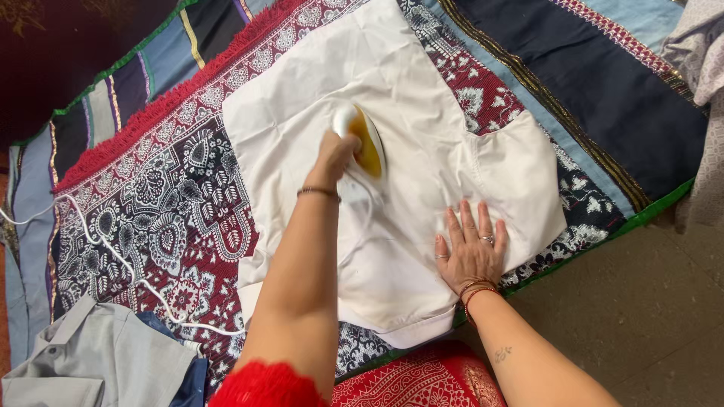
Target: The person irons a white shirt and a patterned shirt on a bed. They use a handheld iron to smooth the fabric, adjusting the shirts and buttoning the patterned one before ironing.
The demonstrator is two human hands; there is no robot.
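Head view, nearest: red sleeve (265,386) is filling the bottom edge, grey shirt (90,362) is lying beside it.
Left hand (334,157): is closing around the iron (362,142), which is resting on the white garment (392,166).
Right hand (471,249): is lying flat, fingers spread, pressing the garment's lower part.
Garment: is lying spread on the patterned blanket (166,203).
Progress: upper part is looking smooth; creases near the right hand are remaining.
Cord (113,256): is trailing left across the blanket.

A folded grey shirt (90,354) lies on the patterned blanket (166,203).
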